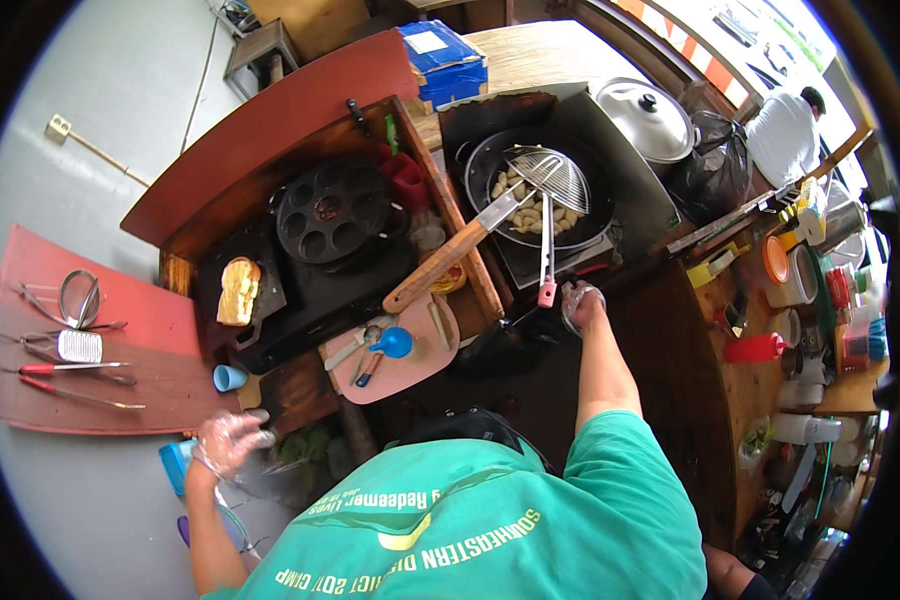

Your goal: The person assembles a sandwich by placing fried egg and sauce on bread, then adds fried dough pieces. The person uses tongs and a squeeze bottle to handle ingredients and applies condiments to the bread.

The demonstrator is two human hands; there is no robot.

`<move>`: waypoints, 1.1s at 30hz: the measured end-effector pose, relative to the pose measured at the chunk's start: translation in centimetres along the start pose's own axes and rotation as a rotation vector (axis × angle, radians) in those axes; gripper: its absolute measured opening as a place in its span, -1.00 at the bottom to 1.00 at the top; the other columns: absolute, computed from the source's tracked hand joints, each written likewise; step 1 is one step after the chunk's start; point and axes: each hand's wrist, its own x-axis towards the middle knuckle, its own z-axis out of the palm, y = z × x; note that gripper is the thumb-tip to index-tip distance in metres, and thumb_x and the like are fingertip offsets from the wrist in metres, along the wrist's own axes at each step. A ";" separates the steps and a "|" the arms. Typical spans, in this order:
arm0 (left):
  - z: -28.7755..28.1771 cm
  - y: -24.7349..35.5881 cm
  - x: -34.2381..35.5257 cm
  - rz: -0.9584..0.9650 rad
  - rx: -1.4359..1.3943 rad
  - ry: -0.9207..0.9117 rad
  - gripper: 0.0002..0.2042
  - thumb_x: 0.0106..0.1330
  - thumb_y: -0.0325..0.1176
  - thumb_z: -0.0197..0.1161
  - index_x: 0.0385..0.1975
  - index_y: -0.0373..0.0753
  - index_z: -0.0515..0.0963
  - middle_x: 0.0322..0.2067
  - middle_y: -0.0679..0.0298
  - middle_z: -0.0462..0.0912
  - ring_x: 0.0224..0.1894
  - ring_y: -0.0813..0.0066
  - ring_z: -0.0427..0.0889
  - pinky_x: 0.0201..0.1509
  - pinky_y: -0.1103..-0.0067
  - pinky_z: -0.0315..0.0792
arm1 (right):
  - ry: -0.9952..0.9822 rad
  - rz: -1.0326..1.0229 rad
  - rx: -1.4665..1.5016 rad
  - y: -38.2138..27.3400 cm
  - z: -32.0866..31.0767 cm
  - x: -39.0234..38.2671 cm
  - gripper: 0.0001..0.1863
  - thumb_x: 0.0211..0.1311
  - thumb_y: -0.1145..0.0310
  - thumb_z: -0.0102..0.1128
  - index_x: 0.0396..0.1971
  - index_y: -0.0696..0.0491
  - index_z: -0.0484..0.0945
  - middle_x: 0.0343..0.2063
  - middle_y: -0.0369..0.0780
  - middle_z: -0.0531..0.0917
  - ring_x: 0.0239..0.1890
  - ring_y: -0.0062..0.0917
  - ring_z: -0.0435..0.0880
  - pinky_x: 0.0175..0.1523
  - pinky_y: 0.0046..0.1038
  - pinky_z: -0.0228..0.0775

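Note:
My right hand (582, 306), in a clear plastic glove, is at the front of the stove below the wok. Its fingers are curled in, and whatever they grip is hidden. Pale pieces of food (562, 222) lie inside the black wok (600, 175). Across it rest a wire skimmer (550, 172) with a wooden handle (440, 265) and a metal utensil with a pink-tipped handle (547, 270). Off to the left, my gloved left hand (232, 443) hangs in the air with fingers apart, holding nothing. The light blue cup (229, 378) is nearby.
Toasted bread (239, 290) sits on the griddle beside a round black moulded pan (330, 213). Small utensils lie on a pink cutting board (425, 365). Strainers and tongs hang on a red panel (30, 330). A person in white (785, 140) is at the far right, beyond a wooden shelf (715, 400).

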 end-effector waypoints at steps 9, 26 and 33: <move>4.5 3.4 2.5 -0.099 -0.247 -0.036 -0.72 0.27 -0.38 0.44 -0.10 -0.43 0.70 -0.14 0.08 0.79 -0.15 0.34 0.80 -0.02 0.47 0.65 | 0.026 -0.073 0.150 -0.4 0.4 0.7 -0.76 0.38 0.28 0.00 -0.45 0.09 0.50 -0.65 -0.16 0.57 -0.73 -0.43 0.45 -0.65 -0.42 0.31; 6.2 21.3 25.3 0.496 -0.114 0.347 -0.19 0.01 -0.02 0.61 0.23 -0.39 0.51 0.15 -0.14 0.62 0.23 -0.03 0.61 0.34 0.32 0.45 | 0.392 -0.445 -0.388 3.7 2.4 0.3 -0.69 0.49 0.14 0.15 -0.44 0.00 0.49 -0.66 -0.19 0.57 -0.73 -0.38 0.49 -0.65 -0.35 0.25; 9.5 23.1 29.1 0.197 0.186 0.099 -0.24 0.14 -0.28 0.38 0.42 -0.11 0.28 -0.09 -0.12 0.66 0.03 -0.14 0.65 0.12 0.11 0.51 | 0.134 -0.385 -0.326 2.9 0.5 0.0 -0.77 0.48 0.18 0.15 -0.27 0.04 0.51 -0.52 -0.19 0.59 -0.54 -0.37 0.64 -0.53 -0.32 0.40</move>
